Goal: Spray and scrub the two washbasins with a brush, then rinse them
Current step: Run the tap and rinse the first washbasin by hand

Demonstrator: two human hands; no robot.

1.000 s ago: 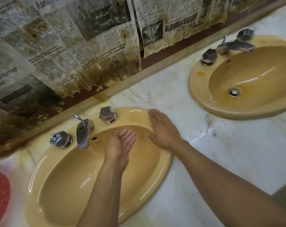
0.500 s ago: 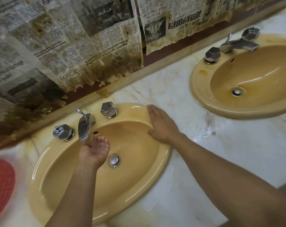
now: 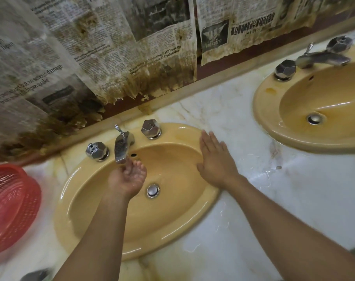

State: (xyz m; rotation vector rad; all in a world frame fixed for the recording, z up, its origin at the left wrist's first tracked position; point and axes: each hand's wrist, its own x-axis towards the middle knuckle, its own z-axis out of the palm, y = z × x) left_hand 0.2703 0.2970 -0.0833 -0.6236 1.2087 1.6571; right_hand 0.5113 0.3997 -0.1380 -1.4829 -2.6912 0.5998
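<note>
Two mustard-yellow washbasins sit in a white marble counter. The near washbasin (image 3: 87,209) is under my arms; the far washbasin (image 3: 272,110) lies at the upper right. My left hand (image 3: 127,177) is cupped palm-up just under the chrome spout (image 3: 122,146) of the near basin, holding nothing solid. My right hand (image 3: 215,159) lies flat, fingers straight, on the basin's right rim. The drain (image 3: 152,190) shows beside my left wrist. No brush or spray bottle is in view.
Faceted chrome taps (image 3: 96,151) (image 3: 150,128) flank the spout. A red plastic basket (image 3: 10,203) stands at the left on the wet marble counter (image 3: 284,199). Stained newspaper (image 3: 111,57) covers the wall behind. The far basin has its own spout (image 3: 322,57).
My left hand has moved left from the middle of the near basin to under the spout and turned cupped. My right hand has stayed on the right rim. The view has shifted, showing the red basket.
</note>
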